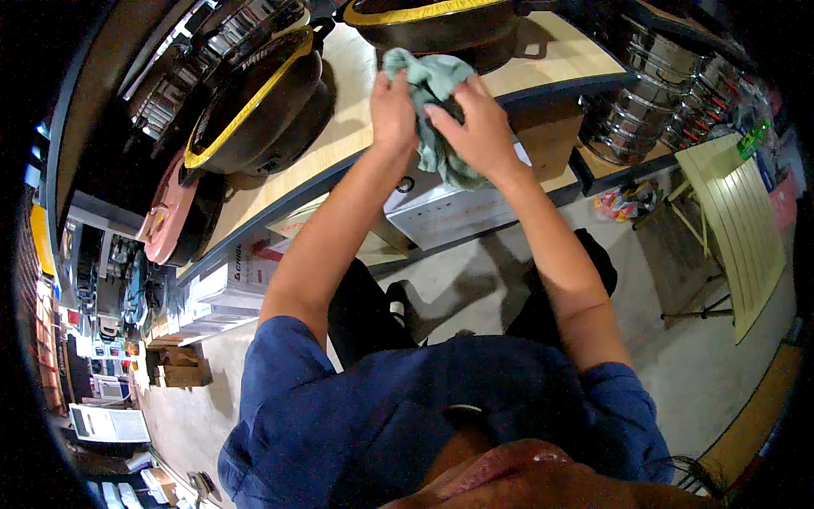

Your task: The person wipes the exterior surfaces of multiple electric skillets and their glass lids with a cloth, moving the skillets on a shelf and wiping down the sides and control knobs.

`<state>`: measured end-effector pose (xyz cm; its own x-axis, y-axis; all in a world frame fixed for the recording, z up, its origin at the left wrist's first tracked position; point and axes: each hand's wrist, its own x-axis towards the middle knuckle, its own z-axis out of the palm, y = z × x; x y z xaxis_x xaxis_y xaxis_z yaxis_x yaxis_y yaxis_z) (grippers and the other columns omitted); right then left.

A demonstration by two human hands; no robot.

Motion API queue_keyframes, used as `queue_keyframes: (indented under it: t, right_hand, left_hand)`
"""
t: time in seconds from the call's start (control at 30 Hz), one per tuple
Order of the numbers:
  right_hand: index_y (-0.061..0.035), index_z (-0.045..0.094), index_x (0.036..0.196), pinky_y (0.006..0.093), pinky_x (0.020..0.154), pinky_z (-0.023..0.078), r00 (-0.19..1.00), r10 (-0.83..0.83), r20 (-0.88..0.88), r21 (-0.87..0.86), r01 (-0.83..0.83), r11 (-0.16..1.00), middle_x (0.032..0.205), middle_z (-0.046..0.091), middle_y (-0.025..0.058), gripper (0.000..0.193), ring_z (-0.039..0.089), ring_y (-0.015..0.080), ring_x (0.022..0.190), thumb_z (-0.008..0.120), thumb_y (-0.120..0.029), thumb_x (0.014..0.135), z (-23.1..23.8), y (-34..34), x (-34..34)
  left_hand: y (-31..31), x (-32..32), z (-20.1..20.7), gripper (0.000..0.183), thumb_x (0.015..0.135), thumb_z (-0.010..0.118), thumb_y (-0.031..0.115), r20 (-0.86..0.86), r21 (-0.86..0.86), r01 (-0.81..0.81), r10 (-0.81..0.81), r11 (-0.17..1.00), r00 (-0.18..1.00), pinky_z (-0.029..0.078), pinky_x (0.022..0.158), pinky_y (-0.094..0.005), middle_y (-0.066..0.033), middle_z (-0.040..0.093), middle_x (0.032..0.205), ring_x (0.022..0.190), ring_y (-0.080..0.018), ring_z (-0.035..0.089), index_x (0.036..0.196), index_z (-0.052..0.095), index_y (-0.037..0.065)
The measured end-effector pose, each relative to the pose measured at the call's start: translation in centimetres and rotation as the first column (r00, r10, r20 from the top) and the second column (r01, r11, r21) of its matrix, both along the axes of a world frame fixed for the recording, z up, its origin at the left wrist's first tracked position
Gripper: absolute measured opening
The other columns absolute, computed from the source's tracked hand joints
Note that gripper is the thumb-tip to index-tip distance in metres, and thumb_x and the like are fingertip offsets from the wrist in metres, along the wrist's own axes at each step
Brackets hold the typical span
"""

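A crumpled pale green cloth hangs between my two hands at the front edge of a wooden shelf. My left hand grips its left side, fingers curled into the folds. On the other side my right hand holds the cloth, with the thumb pointing inward across it. Something dark shows between the folds; I cannot tell what it is. Left of my hands stands a dark pan with a yellow band round its rim. Another dark pan with a yellow-banded rim sits just beyond the cloth.
A pink pan is at the shelf's left end. White boxes lie beneath the shelf. Stacked steel pots stand at the right, near a pale folding table. A cardboard box rests on the floor at the left.
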<state>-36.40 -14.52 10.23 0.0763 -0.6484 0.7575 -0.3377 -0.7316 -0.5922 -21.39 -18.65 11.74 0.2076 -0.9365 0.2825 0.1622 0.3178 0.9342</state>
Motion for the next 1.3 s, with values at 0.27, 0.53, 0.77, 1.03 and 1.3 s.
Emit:
queue_keyframes:
  t: [0.27,0.53,0.77,1.03,1.3]
  right_hand:
    - [-0.0019,0.041,0.144,0.0477,0.107,0.042,0.881,-0.399,0.253,-0.083,0.431,0.898,0.14,0.046,0.0265,0.071,0.049,0.0419,0.128,0.076,-0.032,0.09,-2.1,-6.8,-5.1]
    - [-0.0085,0.041,0.15,0.0448,0.083,0.057,0.851,-0.524,0.019,-0.115,0.523,0.845,0.128,0.055,0.0181,0.074,0.068,0.0353,0.104,0.075,-0.035,0.091,-2.1,-7.3,-5.0]
    - [-0.0094,0.043,0.147,0.0413,0.08,0.058,0.897,-0.438,0.054,-0.072,0.441,0.894,0.123,0.058,0.0138,0.07,0.07,0.0283,0.1,0.077,-0.029,0.089,-2.6,-7.2,-4.8]
    - [-0.0103,0.048,0.144,0.0342,0.075,0.059,0.916,-0.389,0.094,-0.094,0.397,0.913,0.126,0.059,0.0107,0.062,0.071,0.0213,0.099,0.077,-0.024,0.091,-3.0,-7.0,-4.4]
    - [-0.0104,0.051,0.141,0.0347,0.078,0.059,0.911,-0.407,0.067,-0.062,0.411,0.909,0.123,0.062,0.0101,0.059,0.071,0.0215,0.099,0.078,-0.023,0.09,-2.9,-6.8,-5.6]
  left_hand:
    - [-3.6,-2.0,3.8,0.032,0.09,0.073,0.015,0.18,-0.351,-0.383,0.464,0.854,0.867,0.051,0.083,-0.0368,-0.0117,0.065,0.102,0.09,-0.0214,0.062,0.113,0.058,-0.001]
    - [-5.1,-3.3,1.9,0.034,0.086,0.071,0.016,0.222,-0.449,-0.448,0.582,0.773,0.782,0.049,0.085,-0.0371,-0.0142,0.064,0.099,0.09,-0.0258,0.061,0.111,0.057,-0.003]
    - [-5.7,-1.7,1.3,0.029,0.085,0.069,0.015,0.186,-0.523,-0.401,0.561,0.752,0.807,0.049,0.084,-0.0377,-0.0128,0.063,0.099,0.087,-0.0242,0.058,0.105,0.057,-0.003]
    - [-7.3,0.0,-0.6,0.031,0.087,0.069,0.015,0.008,-0.263,-0.491,0.51,0.831,0.86,0.049,0.084,-0.0388,-0.0153,0.064,0.098,0.088,-0.0248,0.06,0.109,0.057,-0.003]
    - [-5.3,-3.6,2.4,0.034,0.089,0.069,0.018,0.191,-0.474,-0.437,0.573,0.765,0.797,0.049,0.086,-0.0411,-0.0173,0.065,0.098,0.089,-0.0274,0.061,0.113,0.058,-0.003]
